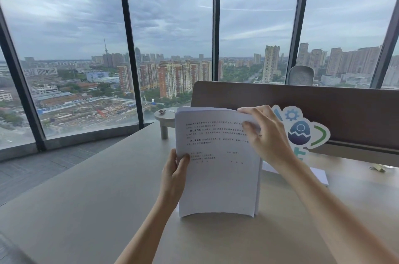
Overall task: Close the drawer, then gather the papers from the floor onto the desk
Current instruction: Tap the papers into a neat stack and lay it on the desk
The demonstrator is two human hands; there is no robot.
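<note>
A stack of printed white papers [218, 173] stands upright on its bottom edge on the beige desk [90, 205]. My left hand [173, 174] grips the stack's left edge about halfway up. My right hand [266, 136] holds its top right corner, fingers curled over the top edge. The front sheet bows slightly toward me. The drawer and the floor beside the desk are out of view.
A brown partition [323, 110] runs along the desk's far side, with a cut-out egg-and-gear sign [302, 132] leaning on it. More white sheets [319, 175] lie flat behind the stack. A small raised shelf [165, 117] stands at the back. Tall windows and grey carpet [32, 168] are to the left.
</note>
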